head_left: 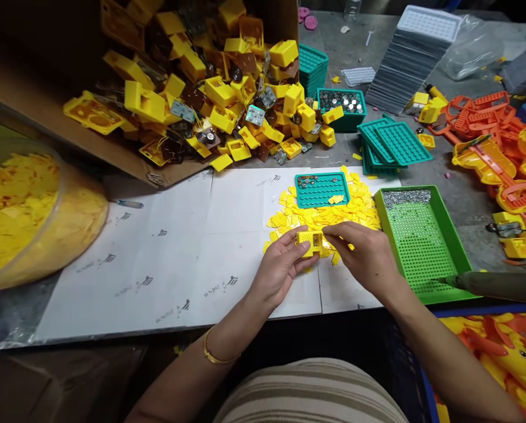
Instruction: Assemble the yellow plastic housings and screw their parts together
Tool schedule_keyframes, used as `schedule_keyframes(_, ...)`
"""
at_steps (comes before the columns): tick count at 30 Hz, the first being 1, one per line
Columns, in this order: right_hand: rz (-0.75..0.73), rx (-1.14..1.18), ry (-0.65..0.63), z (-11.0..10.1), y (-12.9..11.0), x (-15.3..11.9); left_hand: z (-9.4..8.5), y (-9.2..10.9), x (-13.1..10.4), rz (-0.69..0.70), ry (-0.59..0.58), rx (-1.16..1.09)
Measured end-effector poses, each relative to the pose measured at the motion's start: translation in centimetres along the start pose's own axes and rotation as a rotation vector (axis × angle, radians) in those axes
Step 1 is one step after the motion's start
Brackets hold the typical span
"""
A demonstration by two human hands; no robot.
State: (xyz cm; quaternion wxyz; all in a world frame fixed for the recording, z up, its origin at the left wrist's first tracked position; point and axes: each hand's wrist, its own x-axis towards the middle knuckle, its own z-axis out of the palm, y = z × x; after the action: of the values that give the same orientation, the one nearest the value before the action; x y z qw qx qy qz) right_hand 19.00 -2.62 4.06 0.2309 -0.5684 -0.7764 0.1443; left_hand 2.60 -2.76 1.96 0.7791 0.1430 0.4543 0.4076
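My left hand is closed around a small yellow plastic box with a dotted grille and an open compartment. At the box's right end, the fingers of my right hand are pinched together; whatever may be between them is hidden. Behind both hands lies a pile of flat yellow plastic pieces. On that pile rests a teal tray with several round metal button cells and a few yellow pieces in it.
A cardboard box spills yellow housings at the back left. A tub of yellow pieces stands left. To the right are a green tray with screws, an electric screwdriver and orange parts. Stacked grey trays stand behind.
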Motion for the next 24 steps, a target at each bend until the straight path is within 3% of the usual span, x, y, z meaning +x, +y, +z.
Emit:
schedule_keyframes(6, 0.040, -0.045, -0.075, 0.6, -0.3, 0.2, 0.2, -0.4, -0.3, 0.011, -0.005, 0.041)
schedule_keyframes(10, 0.068, -0.017, -0.190, 0.4, -0.6, 0.4, -0.1, -0.4, -0.4, 0.012, 0.009, 0.081)
schedule_keyframes(14, 0.136, 0.163, -0.219, 0.4, -0.3, 1.2, -0.4, 0.3, -0.2, 0.010, -0.012, 0.106)
schedule_keyframes(17, 0.169, 0.254, -0.251, 0.6, 1.1, 3.4, -0.4, 0.9, 0.0, 0.000, -0.027, 0.094)
schedule_keyframes(22, 0.273, -0.036, -0.053, 1.1, 5.7, 9.1, -0.6, 1.6, 0.3, -0.047, 0.026, 0.079)
schedule_keyframes(24, 0.317, -0.124, -0.041, 1.5, 7.2, 10.8, -0.8, 1.8, 0.6, -0.062, 0.030, 0.076)
